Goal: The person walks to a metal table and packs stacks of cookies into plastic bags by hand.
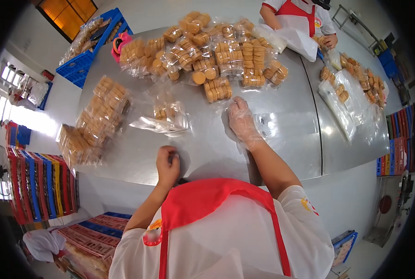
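My left hand (168, 165) is bare and loosely curled at the near edge of the steel table, with nothing visible in it. My right hand (242, 123) wears a clear plastic glove and rests further forward on the table, back upward. Its fingers look bent together; what lies under them, if anything, is hidden. Just beyond its fingertips is a clear bag of round biscuits (218, 89). Between and ahead of my hands sits a partly filled bag (165, 111), its loose plastic mouth spread toward me.
A heap of bagged biscuits (228, 51) covers the table's far side. More filled bags (96, 118) stand in rows at left. A pink tape dispenser (119, 44) is behind. Across the table, a person (305, 21) handles biscuits near plastic bags (342, 102). A blue crate (84, 60) stands left.
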`<state>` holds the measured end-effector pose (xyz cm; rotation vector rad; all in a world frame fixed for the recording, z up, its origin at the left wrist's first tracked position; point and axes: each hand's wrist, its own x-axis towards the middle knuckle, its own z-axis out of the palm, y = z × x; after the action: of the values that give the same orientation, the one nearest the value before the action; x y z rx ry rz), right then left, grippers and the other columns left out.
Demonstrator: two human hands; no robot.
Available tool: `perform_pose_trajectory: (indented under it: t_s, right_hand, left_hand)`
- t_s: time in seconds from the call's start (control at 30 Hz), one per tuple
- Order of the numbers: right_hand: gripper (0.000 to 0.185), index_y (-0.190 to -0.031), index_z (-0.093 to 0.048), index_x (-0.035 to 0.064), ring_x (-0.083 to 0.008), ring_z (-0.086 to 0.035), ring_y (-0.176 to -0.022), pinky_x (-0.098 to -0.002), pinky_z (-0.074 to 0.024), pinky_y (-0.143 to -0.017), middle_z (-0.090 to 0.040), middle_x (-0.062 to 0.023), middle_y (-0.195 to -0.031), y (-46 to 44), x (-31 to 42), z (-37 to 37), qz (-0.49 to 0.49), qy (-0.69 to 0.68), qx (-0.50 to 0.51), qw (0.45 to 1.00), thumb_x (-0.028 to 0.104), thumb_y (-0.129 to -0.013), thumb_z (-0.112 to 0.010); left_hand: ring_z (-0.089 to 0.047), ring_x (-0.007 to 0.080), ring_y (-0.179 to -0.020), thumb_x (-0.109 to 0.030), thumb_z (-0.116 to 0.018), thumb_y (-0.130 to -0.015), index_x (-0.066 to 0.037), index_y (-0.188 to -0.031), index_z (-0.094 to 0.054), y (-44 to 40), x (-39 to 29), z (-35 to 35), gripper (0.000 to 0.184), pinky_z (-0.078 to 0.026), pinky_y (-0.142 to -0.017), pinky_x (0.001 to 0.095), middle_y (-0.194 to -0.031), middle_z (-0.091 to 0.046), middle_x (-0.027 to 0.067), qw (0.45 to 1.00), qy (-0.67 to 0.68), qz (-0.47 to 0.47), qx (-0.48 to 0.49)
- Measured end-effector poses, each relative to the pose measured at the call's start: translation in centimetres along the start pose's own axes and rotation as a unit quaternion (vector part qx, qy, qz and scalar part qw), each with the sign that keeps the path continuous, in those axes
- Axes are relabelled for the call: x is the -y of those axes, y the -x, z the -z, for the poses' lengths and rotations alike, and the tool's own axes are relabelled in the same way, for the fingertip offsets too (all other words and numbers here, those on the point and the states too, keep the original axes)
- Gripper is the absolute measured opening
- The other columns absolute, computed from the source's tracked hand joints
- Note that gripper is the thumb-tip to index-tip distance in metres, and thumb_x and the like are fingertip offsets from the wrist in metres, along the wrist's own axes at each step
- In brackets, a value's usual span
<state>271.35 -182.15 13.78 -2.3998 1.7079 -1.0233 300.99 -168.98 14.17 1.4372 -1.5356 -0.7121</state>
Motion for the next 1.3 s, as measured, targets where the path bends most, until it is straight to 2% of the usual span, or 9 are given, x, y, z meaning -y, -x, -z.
perform_pose_trajectory:
  t_s: [0.1,0.2,0.27,0.4,0.47,0.6,0.83,1.13,1.3]
  right_hand:
    - [0.024,-0.100,-0.058,-0.0013,-0.0400,-0.055,-0.105,-0.0461,-0.0462,-0.092,-0.056,-0.0229,-0.117,-0.8,0.9,1.8,0.023,-0.005,-0.002,1.000,-0.002,-0.076,-0.057]
    - [0.026,-0.096,-0.057,0.0007,-0.0382,-0.055,-0.098,-0.0454,-0.0448,-0.092,-0.058,-0.0186,-0.103,-2.3,4.7,5.1,0.102,-0.004,-0.128,0.986,-0.002,-0.071,-0.057]
    - [0.018,-0.095,-0.056,0.0019,-0.0381,-0.056,-0.092,-0.0451,-0.0466,-0.085,-0.058,-0.0168,-0.097,-3.0,8.4,10.3,0.071,-0.058,-0.054,0.994,-0.002,-0.077,-0.057]
    - [0.009,-0.097,-0.055,0.0032,-0.0297,-0.060,-0.090,-0.0421,-0.0503,-0.081,-0.060,-0.0120,-0.090,0.2,10.2,11.3,-0.046,-0.259,0.079,0.962,0.001,-0.088,-0.057]
    - [0.010,-0.097,-0.056,0.0029,-0.0252,-0.060,-0.093,-0.0374,-0.0497,-0.083,-0.060,-0.0108,-0.094,2.4,10.8,9.6,-0.252,-0.469,0.128,0.837,0.010,-0.092,-0.060]
    - [0.027,-0.108,-0.058,0.0027,-0.0182,-0.058,-0.102,-0.0316,-0.0488,-0.087,-0.059,-0.0087,-0.101,6.6,10.0,6.7,-0.463,-0.658,0.131,0.579,0.024,-0.094,-0.067]
    - [0.032,-0.111,-0.061,0.0038,-0.0146,-0.059,-0.098,-0.0294,-0.0472,-0.091,-0.063,-0.0063,-0.103,7.4,11.2,7.6,-0.426,-0.585,0.226,0.652,0.029,-0.093,-0.068]
    - [0.033,-0.105,-0.060,-0.0011,-0.0137,-0.059,-0.092,-0.0275,-0.0475,-0.087,-0.066,-0.0065,-0.095,6.6,12.8,9.0,-0.418,-0.596,0.219,0.650,0.029,-0.094,-0.065]
    - [0.027,-0.097,-0.063,-0.0003,-0.0115,-0.056,-0.085,-0.0272,-0.0469,-0.078,-0.063,-0.0042,-0.088,6.5,12.1,8.2,-0.440,-0.512,0.223,0.703,0.027,-0.096,-0.062]
  left_hand:
    - [-0.061,0.0331,-0.091,0.001,-0.061,-0.080,-0.003,-0.105,-0.061,-0.4,-2.3,0.2,0.026,-0.051,-0.079,0.0380,-0.105,-0.059,0.0155,0.987,-0.014,-0.078,0.136]
    - [-0.060,0.0368,-0.103,-0.003,-0.065,-0.082,-0.002,-0.116,-0.058,-1.7,-6.1,-0.3,0.035,-0.050,-0.087,0.0380,-0.114,-0.059,0.0189,0.970,-0.061,-0.186,0.142]
    - [-0.056,0.0364,-0.116,-0.009,-0.072,-0.081,0.001,-0.129,-0.050,-2.5,-9.8,-0.7,0.053,-0.047,-0.098,0.0388,-0.122,-0.058,0.0204,0.971,-0.092,-0.192,0.107]
    - [-0.053,0.0289,-0.123,-0.010,-0.077,-0.080,0.002,-0.140,-0.040,-2.7,-10.4,-2.8,0.071,-0.042,-0.105,0.0384,-0.131,-0.055,0.0171,0.975,0.111,-0.008,0.195]
    - [-0.053,0.0249,-0.124,-0.009,-0.078,-0.080,0.001,-0.141,-0.039,-2.2,-8.4,-3.3,0.073,-0.041,-0.106,0.0377,-0.134,-0.054,0.0145,0.842,0.358,0.157,0.372]
    - [-0.055,0.0196,-0.117,0.001,-0.072,-0.081,-0.006,-0.130,-0.046,0.0,-4.3,-4.2,0.056,-0.043,-0.102,0.0339,-0.122,-0.057,0.0072,0.825,0.396,0.271,0.297]
    - [-0.060,0.0132,-0.092,-0.008,-0.064,-0.093,-0.006,-0.101,-0.054,-0.4,-6.4,-4.0,0.013,-0.049,-0.083,0.0293,-0.094,-0.060,0.0041,0.859,0.359,0.291,0.220]
    - [-0.064,0.0166,-0.083,-0.012,-0.059,-0.096,-0.008,-0.087,-0.053,0.0,-8.9,-3.0,0.012,-0.053,-0.077,0.0316,-0.088,-0.065,0.0080,0.757,0.512,0.388,0.118]
    - [-0.061,0.0133,-0.077,-0.014,-0.061,-0.095,-0.008,-0.087,-0.051,0.3,-7.2,-3.4,0.014,-0.051,-0.072,0.0288,-0.084,-0.063,0.0058,0.770,0.500,0.370,0.142]
